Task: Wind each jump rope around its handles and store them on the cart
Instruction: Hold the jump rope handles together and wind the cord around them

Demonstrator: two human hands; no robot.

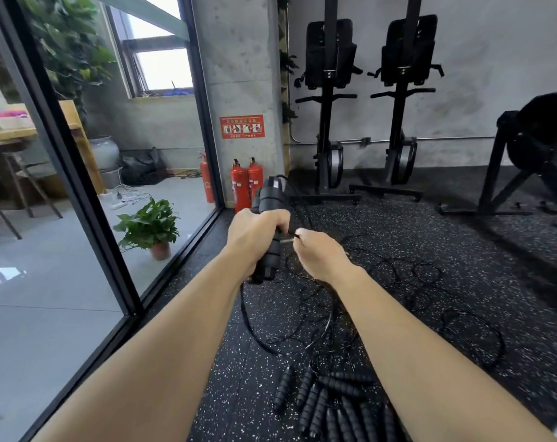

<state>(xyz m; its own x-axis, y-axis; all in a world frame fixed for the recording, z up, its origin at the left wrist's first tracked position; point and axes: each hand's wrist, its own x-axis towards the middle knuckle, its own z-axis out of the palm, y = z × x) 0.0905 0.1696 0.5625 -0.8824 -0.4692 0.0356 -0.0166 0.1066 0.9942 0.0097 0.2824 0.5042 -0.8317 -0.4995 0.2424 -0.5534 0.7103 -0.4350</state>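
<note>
Two black foam handles (268, 202) stand upright together in the left hand (255, 232), whose curled fingers hide their middle. The right hand (318, 255) pinches the thin rope (242, 311) just beside them, its fingertips mostly turned away. More jump ropes (315, 400) lie tangled on the speckled floor (446, 266), partly hidden by the right forearm (414, 346) and cut off at the bottom edge.

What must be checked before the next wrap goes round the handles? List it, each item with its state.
1. Left hand grips the handles firmly: ok.
2. Right hand pinches the rope: ok.
3. Rope's hanging loop free of the floor ropes: cannot tell.
4. Wraps already on the handles tight: cannot tell.
5. Cart in view for storing: not ok.
</note>
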